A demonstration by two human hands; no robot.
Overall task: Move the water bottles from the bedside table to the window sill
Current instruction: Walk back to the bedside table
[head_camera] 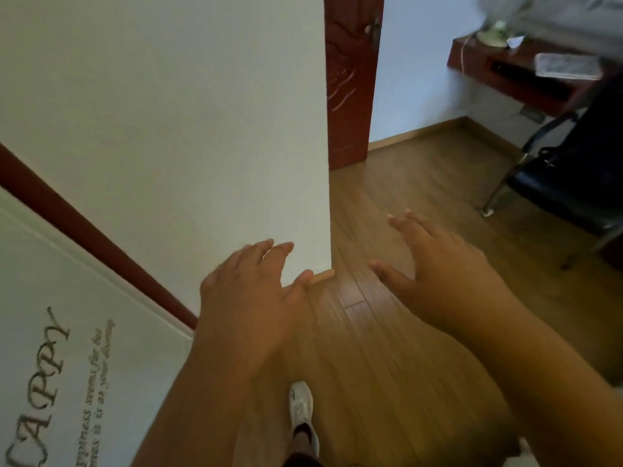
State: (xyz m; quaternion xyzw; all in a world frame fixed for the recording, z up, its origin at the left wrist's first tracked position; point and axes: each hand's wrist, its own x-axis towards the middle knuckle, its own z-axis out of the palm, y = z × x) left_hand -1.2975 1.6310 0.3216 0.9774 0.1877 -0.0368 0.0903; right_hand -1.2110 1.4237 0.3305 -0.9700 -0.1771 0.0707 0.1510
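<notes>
A person looks down at a wooden floor [387, 332] with both bare hands stretched out in front, palms down. The left hand [249, 291] has its fingers spread and loosely relaxed, holding nothing; it hangs in front of the corner of a white wall [168, 129] that fills the left half of the view. The right hand [438, 264] is also spread with straight fingers and holds nothing, hovering over the floor just right of the wall corner. Near the bottom, a white shoe [301, 407] shows on the floor between the forearms. On the near left, a white surface carries decorative grey lettering [43, 382], edged by a dark red strip. Far beyond the wall corner stands a dark red door [350, 79] with a metal handle. On the far right is a dark red desk [512, 72] with pale items on it, blurred, and nearer a black chair [566, 183] with metal legs. No water bottles, bedside table or window sill can be seen in this view.
</notes>
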